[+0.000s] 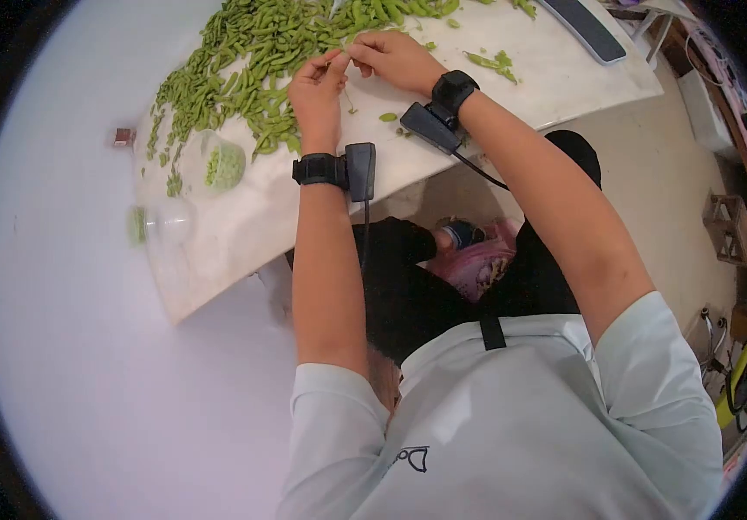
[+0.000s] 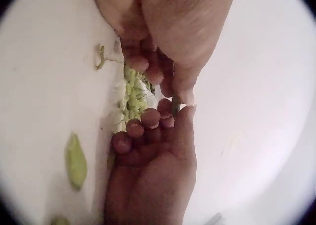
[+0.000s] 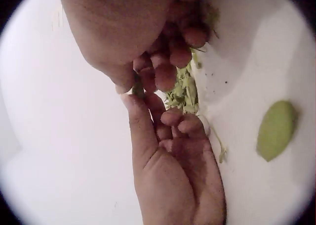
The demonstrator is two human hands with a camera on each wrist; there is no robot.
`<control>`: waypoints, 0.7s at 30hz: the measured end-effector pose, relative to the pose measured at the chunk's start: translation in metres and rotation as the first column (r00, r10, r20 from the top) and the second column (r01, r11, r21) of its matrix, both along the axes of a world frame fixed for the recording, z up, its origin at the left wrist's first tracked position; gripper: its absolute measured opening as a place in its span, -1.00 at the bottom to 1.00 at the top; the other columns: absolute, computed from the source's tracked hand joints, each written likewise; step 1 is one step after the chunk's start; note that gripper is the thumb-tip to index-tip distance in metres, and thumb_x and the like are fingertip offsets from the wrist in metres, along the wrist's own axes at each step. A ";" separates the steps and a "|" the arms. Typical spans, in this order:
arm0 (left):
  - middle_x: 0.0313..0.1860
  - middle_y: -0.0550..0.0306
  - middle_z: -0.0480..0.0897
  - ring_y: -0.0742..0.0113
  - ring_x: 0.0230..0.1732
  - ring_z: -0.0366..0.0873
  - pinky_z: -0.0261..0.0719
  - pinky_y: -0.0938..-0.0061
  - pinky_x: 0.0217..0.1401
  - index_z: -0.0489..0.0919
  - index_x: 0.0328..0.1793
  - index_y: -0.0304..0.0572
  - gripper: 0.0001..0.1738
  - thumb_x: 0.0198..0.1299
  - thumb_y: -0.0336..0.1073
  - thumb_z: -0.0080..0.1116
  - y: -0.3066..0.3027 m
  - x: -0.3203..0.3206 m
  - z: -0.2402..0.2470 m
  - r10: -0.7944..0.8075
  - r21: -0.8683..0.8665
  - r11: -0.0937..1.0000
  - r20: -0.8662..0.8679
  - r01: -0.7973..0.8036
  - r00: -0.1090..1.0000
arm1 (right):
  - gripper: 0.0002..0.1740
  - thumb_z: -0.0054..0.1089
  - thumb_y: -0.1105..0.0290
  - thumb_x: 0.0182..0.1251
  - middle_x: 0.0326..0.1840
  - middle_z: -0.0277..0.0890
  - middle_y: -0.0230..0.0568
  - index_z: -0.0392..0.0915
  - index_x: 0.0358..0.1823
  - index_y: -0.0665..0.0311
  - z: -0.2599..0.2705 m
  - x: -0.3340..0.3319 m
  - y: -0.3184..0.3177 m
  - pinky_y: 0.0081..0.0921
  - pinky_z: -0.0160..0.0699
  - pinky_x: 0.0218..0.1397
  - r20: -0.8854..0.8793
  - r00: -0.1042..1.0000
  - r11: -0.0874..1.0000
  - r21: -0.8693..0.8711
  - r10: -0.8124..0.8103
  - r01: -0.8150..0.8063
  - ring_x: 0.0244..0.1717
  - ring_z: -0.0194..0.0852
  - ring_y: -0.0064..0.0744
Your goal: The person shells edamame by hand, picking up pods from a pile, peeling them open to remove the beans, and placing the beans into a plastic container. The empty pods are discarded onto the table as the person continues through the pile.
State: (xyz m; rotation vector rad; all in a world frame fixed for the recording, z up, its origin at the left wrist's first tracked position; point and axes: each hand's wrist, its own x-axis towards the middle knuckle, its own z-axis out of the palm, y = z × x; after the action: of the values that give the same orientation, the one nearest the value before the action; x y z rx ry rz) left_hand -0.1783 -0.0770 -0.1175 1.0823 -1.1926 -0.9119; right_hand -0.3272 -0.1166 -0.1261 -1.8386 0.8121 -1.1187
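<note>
In the head view, my left hand (image 1: 317, 97) and my right hand (image 1: 397, 63) meet at the fingertips over the white table, at the near edge of a heap of green bean pods (image 1: 256, 65). Between thumbs and forefingers, both hands pinch one small green pod (image 2: 176, 105), mostly hidden by the fingers. The right wrist view shows it as a dark green sliver between the two thumb tips. The other fingers of each hand curl loosely. A single plump pod (image 3: 276, 131) lies on the table close by, as does a thin stem (image 3: 220, 143).
A clear cup (image 1: 224, 165) of shelled green beans stands left of the heap. Beyond it is another clear container (image 1: 174, 221). Several pods form a small cluster (image 1: 499, 65) on the right. A dark flat slab (image 1: 586, 30) lies near the table's right end (image 1: 646, 82).
</note>
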 end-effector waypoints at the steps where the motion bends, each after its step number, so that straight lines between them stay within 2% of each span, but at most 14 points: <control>1: -0.48 0.28 0.54 0.60 -0.50 0.39 0.32 0.71 -0.44 0.60 -0.15 -0.31 -0.75 0.12 -0.29 0.28 -0.001 -0.001 0.000 -0.005 -0.001 1.000 -0.003 0.005 1.000 | -0.65 -0.05 0.15 0.39 -0.58 0.40 -0.44 0.46 -0.44 0.27 0.001 0.000 0.000 -0.63 0.32 -0.39 0.037 0.999 1.000 0.017 0.014 -0.015 -0.50 0.30 -0.66; 3: -0.49 0.27 0.55 0.59 -0.50 0.40 0.33 0.71 -0.44 0.60 -0.17 -0.31 -0.75 0.12 -0.28 0.28 -0.001 -0.002 0.000 -0.023 0.001 1.000 0.000 0.023 1.000 | -0.65 -0.05 0.17 0.39 -0.61 0.36 -0.44 0.43 -0.46 0.27 -0.001 0.000 0.001 -0.61 0.28 -0.42 0.111 0.993 0.998 0.052 0.038 -0.044 -0.53 0.24 -0.65; 6: -0.47 0.24 0.58 0.58 -0.50 0.41 0.35 0.69 -0.42 0.59 -0.21 -0.31 -0.76 0.12 -0.27 0.29 -0.001 -0.003 -0.001 -0.035 0.003 0.999 0.037 0.035 0.999 | -0.60 -0.03 0.11 0.31 -0.54 0.51 -0.21 0.52 -0.41 0.33 -0.003 -0.001 -0.004 -0.43 0.40 -0.37 0.069 0.997 0.999 -0.027 -0.022 0.024 -0.52 0.42 -0.34; 9: -0.42 0.19 0.61 0.57 -0.47 0.42 0.38 0.68 -0.38 0.58 -0.24 -0.29 -0.78 0.13 -0.27 0.28 0.000 -0.004 -0.003 -0.022 -0.011 1.000 0.091 0.023 0.996 | -0.61 -0.01 0.13 0.28 -0.58 0.45 -0.16 0.51 -0.43 0.36 -0.003 -0.003 -0.005 -0.40 0.37 -0.39 0.024 0.998 0.993 -0.104 -0.059 0.061 -0.54 0.39 -0.28; 15: -0.38 0.14 0.63 0.52 -0.42 0.50 0.47 0.64 -0.28 0.57 -0.27 -0.32 -0.82 0.14 -0.33 0.26 0.002 -0.004 -0.003 -0.022 -0.053 0.998 0.106 0.028 0.994 | -0.62 0.01 0.15 0.26 -0.61 0.42 -0.13 0.47 -0.49 0.36 -0.003 -0.005 -0.008 -0.40 0.32 -0.41 -0.023 0.998 0.997 -0.060 -0.053 0.051 -0.57 0.31 -0.26; 18: -0.38 0.12 0.63 0.50 -0.40 0.52 0.49 0.62 -0.26 0.57 -0.27 -0.34 -0.84 0.15 -0.37 0.24 0.000 -0.005 -0.002 -0.058 -0.068 0.996 0.033 0.061 0.998 | -0.63 0.00 0.18 0.26 -0.63 0.40 -0.11 0.43 -0.50 0.38 0.003 -0.006 -0.002 -0.42 0.28 -0.44 0.047 0.999 0.996 0.087 -0.007 0.003 -0.60 0.26 -0.27; 21: -0.38 0.10 0.63 0.49 -0.40 0.53 0.49 0.61 -0.26 0.56 -0.27 -0.36 -0.86 0.16 -0.39 0.22 0.002 -0.005 -0.002 -0.076 -0.087 0.993 0.035 0.079 0.997 | -0.64 -0.03 0.22 0.28 -0.70 0.28 -0.19 0.38 -0.56 0.37 0.012 -0.014 -0.001 -0.40 0.25 -0.46 -0.035 0.998 0.998 0.009 0.060 -0.059 -0.61 0.24 -0.34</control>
State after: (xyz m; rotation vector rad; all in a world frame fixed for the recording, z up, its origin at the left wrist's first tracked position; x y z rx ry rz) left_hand -0.1829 -0.0746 -0.1197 0.9890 -1.2966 -0.8959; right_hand -0.3416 -0.1178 -0.1139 -1.8682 0.7760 -1.0463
